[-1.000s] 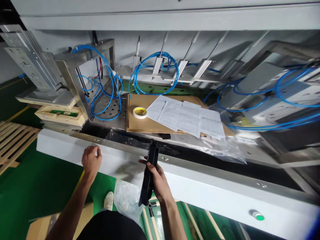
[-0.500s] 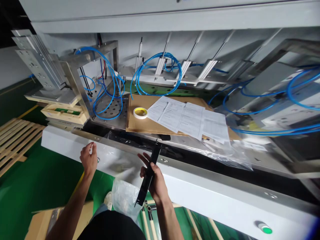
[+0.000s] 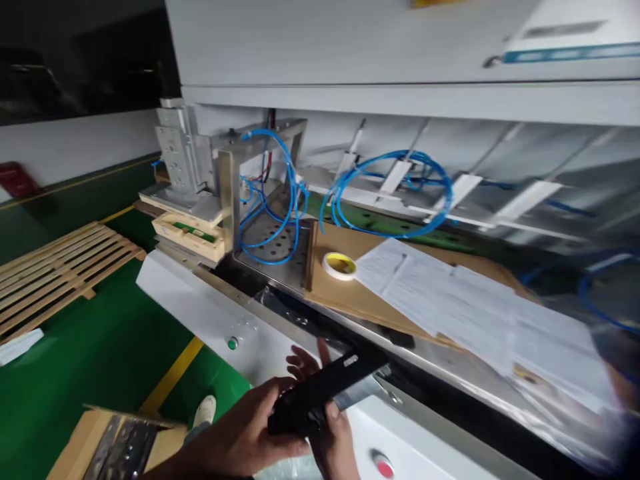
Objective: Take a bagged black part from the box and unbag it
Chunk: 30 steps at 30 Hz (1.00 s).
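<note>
A long black channel-shaped bar (image 3: 330, 387) lies slantwise across both hands, over the white front panel of the machine. My left hand (image 3: 255, 420) is closed around its near end. From beneath, my right hand (image 3: 335, 433) grips the middle of the bar, thumb on the near side and fingers showing beyond the far side. A small pale mark is on the bar's upper face. What the bar's underside looks like is hidden.
Behind the hands are brown cardboard (image 3: 320, 290), a tape roll (image 3: 340, 266), paper sheets (image 3: 425, 287) and coiled blue tubing (image 3: 445, 207). A green button (image 3: 233, 343) and a red button (image 3: 384, 465) sit on the front panel. An open carton (image 3: 80, 440) stands lower left, a wooden pallet (image 3: 65, 267) farther off.
The view has swung left. My left hand has moved from beside the front panel onto the bar's near end. The bar, still in my right hand, has tipped closer to level.
</note>
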Available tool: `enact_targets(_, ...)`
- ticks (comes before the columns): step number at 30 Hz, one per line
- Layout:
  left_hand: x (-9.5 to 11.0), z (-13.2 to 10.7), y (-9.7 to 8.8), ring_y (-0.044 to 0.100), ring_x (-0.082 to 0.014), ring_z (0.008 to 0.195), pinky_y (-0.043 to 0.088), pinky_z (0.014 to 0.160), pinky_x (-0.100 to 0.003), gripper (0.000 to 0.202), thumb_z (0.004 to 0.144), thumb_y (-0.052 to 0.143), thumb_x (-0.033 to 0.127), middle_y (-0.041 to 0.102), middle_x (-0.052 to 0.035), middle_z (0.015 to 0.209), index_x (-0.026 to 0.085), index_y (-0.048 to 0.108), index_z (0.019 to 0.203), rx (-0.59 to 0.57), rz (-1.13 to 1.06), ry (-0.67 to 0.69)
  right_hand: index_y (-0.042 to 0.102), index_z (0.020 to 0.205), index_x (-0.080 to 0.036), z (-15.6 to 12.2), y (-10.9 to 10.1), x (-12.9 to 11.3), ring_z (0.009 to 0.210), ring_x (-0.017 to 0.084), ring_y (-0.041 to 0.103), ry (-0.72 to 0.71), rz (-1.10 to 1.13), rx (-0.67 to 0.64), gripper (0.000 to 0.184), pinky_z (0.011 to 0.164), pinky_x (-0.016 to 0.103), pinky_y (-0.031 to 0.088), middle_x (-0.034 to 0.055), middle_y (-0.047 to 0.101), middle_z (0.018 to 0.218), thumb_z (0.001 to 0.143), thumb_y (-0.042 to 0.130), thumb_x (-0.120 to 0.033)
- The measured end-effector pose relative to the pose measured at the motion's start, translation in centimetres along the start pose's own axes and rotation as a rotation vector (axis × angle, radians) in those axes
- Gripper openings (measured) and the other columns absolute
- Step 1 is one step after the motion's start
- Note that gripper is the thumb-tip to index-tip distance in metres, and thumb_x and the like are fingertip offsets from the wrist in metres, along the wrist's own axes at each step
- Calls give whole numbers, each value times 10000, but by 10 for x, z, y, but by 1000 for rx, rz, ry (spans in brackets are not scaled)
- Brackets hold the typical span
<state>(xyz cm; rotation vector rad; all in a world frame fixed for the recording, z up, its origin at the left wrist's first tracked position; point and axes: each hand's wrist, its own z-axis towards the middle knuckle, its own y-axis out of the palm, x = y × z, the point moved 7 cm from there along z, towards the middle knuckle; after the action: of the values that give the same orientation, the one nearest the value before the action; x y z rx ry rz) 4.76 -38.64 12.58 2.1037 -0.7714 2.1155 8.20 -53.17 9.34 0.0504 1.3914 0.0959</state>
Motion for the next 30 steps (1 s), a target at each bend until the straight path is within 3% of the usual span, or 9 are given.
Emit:
enact_targets(3,-18,-2,-63,660,-317,1286,540,1124,-453,647,853,767,296,682,-99,1422,274,556,1464,133,273,62,167,1712,-325,20,-2,-24,1334,366,637,-189,-361,89,904,1015,556,583,192,479,1635,984,614,-622)
enact_targets(5,-34,-9,-112,661,-335,1284,543,1117,-492,639,855,777,282,681,-110,1423,262,564,1457,202,474,107,174,1713,-297,34,19,-54,1429,399,545,-423,-687,86,1014,1093,597,522,195,447,1653,922,742,-576)
enact_targets(10,-60,-31,-230,690,-277,1237,585,1036,-386,607,918,762,341,698,-68,1405,294,547,1484,325,670,201,281,1698,-194,78,125,-102,1396,416,547,-887,-1228,-91,999,1209,628,364,190,618,1497,925,687,-680)
enact_targets(14,-73,-35,-288,692,-290,1193,573,1025,-426,527,990,685,453,706,-78,1380,280,577,1476,298,811,175,370,1667,-195,102,216,-86,1360,371,587,-1001,-1298,-346,791,1202,575,380,147,659,1475,1026,560,-618)
enact_targets(17,-83,-30,-315,678,-290,1218,548,1070,-444,569,1008,640,548,693,-80,1406,304,551,1515,273,816,178,378,1668,-230,112,273,-47,1213,315,684,-928,-1216,-614,707,1065,479,540,120,722,1386,1049,579,-509)
enact_targets(19,-90,-28,-332,674,-296,1238,537,1100,-468,565,1018,620,550,692,-80,1411,322,541,1529,358,823,197,395,1665,-272,128,297,-24,1141,327,713,-855,-1169,-669,706,994,476,596,127,745,1326,1036,589,-528)
enact_targets(24,-126,-52,-369,632,-349,1350,582,1093,-545,605,996,635,517,646,-100,1481,337,479,1552,904,574,120,498,1608,-226,212,318,-2,1197,398,686,-666,-1126,-495,640,1031,584,576,190,705,1350,1044,556,-523)
enact_targets(27,-164,-53,-353,726,-308,1214,674,941,-450,529,1008,618,438,717,-78,1379,352,511,1519,877,371,7,619,1486,-162,266,330,-4,1306,438,608,-509,-1019,-389,592,1149,669,445,227,659,1415,1013,610,-519)
enact_targets(30,-185,-43,-318,786,-266,1050,687,876,-360,461,1011,617,375,785,-79,1213,311,589,1467,729,368,78,757,1224,-167,308,340,-5,1367,453,553,-289,-668,-291,500,1222,662,342,210,695,1344,885,798,-532)
